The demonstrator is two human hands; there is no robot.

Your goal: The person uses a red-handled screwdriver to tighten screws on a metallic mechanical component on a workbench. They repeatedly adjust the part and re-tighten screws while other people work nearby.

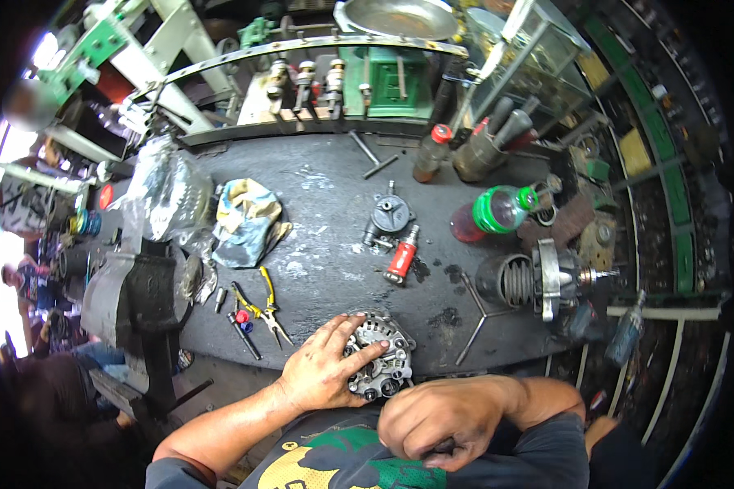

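Observation:
At the near edge of the bench, a round metal alternator (pixel 377 379) lies with its open side up, showing vents and small fittings. My left hand (pixel 322 359) grips it from the left, fingers over its top and thumb spread across. My right hand (pixel 442 420) is curled closed just to the right of the alternator and close to my shirt. Something dark shows between its fingers, too small to name. Left of my left hand lie yellow-handled pliers (pixel 261 306) and a dark rod-shaped tool (pixel 245 337).
Farther back on the dark bench (pixel 318 212) sit a round pump-like part (pixel 390 213), a red air tool (pixel 401 259), a T-handle wrench (pixel 373 155) and a rag (pixel 247 220). At right are a green-capped bottle (pixel 497 212), a three-arm wrench (pixel 477 314) and a motor part (pixel 550 281). A vise (pixel 134 285) stands left.

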